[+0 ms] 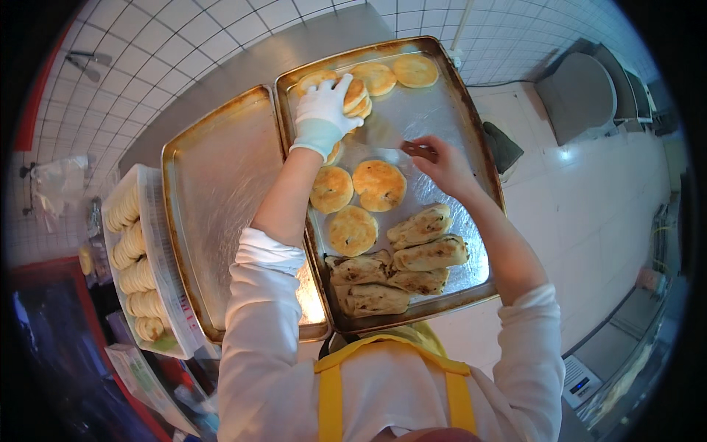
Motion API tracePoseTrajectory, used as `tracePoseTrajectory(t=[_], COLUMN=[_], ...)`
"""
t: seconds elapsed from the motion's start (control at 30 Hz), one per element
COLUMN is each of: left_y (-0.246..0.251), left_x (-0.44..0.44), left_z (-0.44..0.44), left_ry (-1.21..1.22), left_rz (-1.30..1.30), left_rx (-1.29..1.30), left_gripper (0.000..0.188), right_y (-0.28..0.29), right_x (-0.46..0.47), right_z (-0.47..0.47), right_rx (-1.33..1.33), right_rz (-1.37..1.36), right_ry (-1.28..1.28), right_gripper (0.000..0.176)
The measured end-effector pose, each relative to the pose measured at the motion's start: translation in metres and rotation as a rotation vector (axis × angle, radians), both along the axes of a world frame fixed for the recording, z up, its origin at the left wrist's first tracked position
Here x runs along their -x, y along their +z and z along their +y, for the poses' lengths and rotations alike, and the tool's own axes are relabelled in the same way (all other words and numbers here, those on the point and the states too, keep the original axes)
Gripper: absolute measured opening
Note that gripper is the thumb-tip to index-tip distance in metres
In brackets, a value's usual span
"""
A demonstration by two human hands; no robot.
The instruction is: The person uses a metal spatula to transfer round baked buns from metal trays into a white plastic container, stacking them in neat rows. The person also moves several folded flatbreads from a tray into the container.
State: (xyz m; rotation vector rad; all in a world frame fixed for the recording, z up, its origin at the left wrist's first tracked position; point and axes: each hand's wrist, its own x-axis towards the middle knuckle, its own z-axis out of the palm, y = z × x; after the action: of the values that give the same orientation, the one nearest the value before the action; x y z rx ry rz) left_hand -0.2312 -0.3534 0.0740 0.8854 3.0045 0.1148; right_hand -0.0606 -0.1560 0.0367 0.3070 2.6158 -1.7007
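My left hand (323, 115), in a white glove, grips a small stack of round browned flatbreads (357, 99) at the upper left of the right-hand metal baking tray (469, 105). In my bare right hand (442, 160) is the brown handle of a scraper (381, 132), whose blurred blade reaches towards the stack. More flatbreads (416, 70) lie along the tray's far edge, and several others (379, 185) lie nearer me. Filled rolled pastries (431, 253) are grouped at the near end, some leaning on one another.
A second metal baking tray (171, 204) adjoins on the left. Past it stands a white plastic crate (152, 221) holding rows of pale round pieces. A tiled wall (182, 33) rises behind the metal counter (309, 41). A dark oven mitt (501, 148) is right of the trays.
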Motion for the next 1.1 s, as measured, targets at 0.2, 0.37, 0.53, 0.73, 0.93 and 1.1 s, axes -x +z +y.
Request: tracePoseTrajectory(t=[0.2, 0.37, 0.53, 0.73, 0.93, 1.1], left_y=[-0.004, 0.023, 0.075, 0.143, 0.175, 0.165], left_x=[0.01, 0.012, -0.042, -0.157, -0.249, -0.293], left_z=[0.002, -0.019, -0.072, -0.159, -0.29, -0.404], left_ry=[0.023, 0.05, 0.024, 0.184, 0.421, 0.518], left_rz=[-0.029, -0.075, 0.083, 0.189, -0.013, 0.108], left_rx=[-0.089, -0.151, -0.411, -0.32, -0.083, -0.037], left_gripper=[0.093, 0.099, 0.1, 0.081, 0.076, 0.08], right_y=[-0.054, -0.04, 0.026, 0.08, 0.078, 0.089], right_x=[0.029, 0.06, 0.029, -0.029, -0.085, -0.109], right_z=[0.007, -0.021, -0.037, -0.094, -0.239, -0.362], right_rx=[-0.026, 0.177, 0.123, 0.193, 0.344, 0.335], right_rz=[0.025, 0.134, 0.323, 0.267, 0.102, 0.0], right_ry=[-0.032, -0.033, 0.178, 0.372, 0.532, 0.594], right_gripper=[0.036, 0.037, 0.037, 0.036, 0.038, 0.037])
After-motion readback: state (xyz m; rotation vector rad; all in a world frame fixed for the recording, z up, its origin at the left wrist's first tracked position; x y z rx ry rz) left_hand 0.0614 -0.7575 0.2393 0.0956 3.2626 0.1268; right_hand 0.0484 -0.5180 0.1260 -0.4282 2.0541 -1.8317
